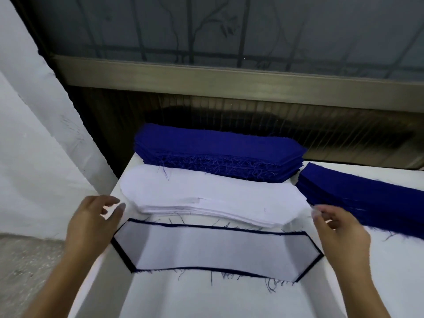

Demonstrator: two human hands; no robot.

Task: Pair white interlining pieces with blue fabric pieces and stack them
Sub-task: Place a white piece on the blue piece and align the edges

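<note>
Left hand point(91, 223) is hovering over the near-left corner of the table point(206, 299), fingers relaxed and spread, gripping nothing, fingertips sitting just beside the left end of the white interlining stack point(213, 198). Right hand point(339, 230) is hovering at the right end of that same stack, fingers loosely curled, thumb and forefinger close together right at the stack's pointed tip. That spot is blurring, so cannot tell whether it is pinching the top sheet or only touching it. Between the two hands, on the near side of the stack, one white interlining piece point(215, 251) is lying flat on a blue fabric piece point(122, 256). Only a thin dark blue border is showing all round it, with loose threads sticking out along the near and far edges. The white interlining stack is lying just beyond this pair, several sheets high, with its near edge slightly fanning. Farther back, a thick blue fabric stack point(218, 145) is sitting against the far edge of the table, frayed threads hanging off its near side and touching the white stack. A second blue stack point(367, 203) is lying to the right, angled and running out of view, near the right hand. A window frame point(229, 79) is running across the far side, and a white wall point(34, 134) is standing at left.
</note>
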